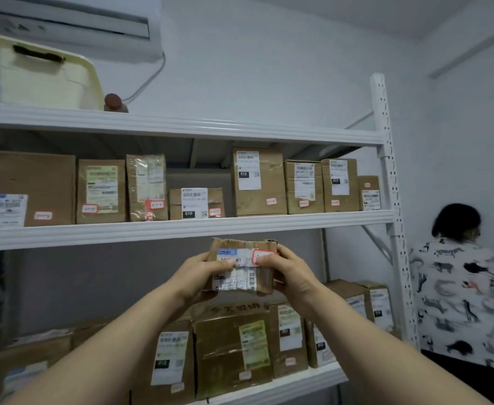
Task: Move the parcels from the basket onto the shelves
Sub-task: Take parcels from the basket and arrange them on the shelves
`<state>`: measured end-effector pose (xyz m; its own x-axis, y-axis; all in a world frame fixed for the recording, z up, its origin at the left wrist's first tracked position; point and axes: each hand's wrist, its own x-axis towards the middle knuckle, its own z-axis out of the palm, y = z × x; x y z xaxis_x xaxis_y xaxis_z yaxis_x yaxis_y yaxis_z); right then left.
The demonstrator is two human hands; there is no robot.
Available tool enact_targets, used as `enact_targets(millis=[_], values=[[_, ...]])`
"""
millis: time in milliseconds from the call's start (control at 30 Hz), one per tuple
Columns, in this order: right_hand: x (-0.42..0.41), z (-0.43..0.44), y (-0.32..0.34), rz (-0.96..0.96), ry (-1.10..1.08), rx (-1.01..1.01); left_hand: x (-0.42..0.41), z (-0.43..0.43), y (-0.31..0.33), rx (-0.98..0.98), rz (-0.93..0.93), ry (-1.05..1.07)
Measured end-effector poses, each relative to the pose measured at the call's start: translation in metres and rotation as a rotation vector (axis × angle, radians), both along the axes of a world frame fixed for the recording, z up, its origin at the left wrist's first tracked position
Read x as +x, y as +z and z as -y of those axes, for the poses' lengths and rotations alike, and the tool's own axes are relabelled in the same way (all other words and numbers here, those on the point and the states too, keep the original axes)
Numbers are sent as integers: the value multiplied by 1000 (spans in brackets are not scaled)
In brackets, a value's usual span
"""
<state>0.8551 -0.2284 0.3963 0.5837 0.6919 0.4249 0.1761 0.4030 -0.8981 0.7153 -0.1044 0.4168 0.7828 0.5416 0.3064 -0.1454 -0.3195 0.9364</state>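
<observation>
While the left hand [202, 277] and right hand [292, 276] each curl round an end of one small parcel [240, 271], held between them, eight other parcels [259, 182] line the shelf [181, 229] just above.

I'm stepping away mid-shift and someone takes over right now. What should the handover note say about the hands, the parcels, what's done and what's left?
Hands: left hand and right hand both grip one small parcel, held up before the rack just below the middle shelf.
Done: shelved parcels line the middle shelf and the lower shelf.
Left: shelve this parcel. The basket is out of view, so what remains in it cannot be told.
Note: another person stands at the rack's right end.
</observation>
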Motion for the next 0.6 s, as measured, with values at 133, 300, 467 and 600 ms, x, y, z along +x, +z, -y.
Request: enact_targets(millis=[133,300,467,600], values=[[67,28,3,-34,-23,18,72,32,3,-15,21,19],[150,68,11,-42,-31,13,155,68,10,-28,6,-14],[210,88,17,-75,-25,40,219,86,25,55,-45,24],[250,89,23,-79,-65,80,261,91,37,124,-75,27]])
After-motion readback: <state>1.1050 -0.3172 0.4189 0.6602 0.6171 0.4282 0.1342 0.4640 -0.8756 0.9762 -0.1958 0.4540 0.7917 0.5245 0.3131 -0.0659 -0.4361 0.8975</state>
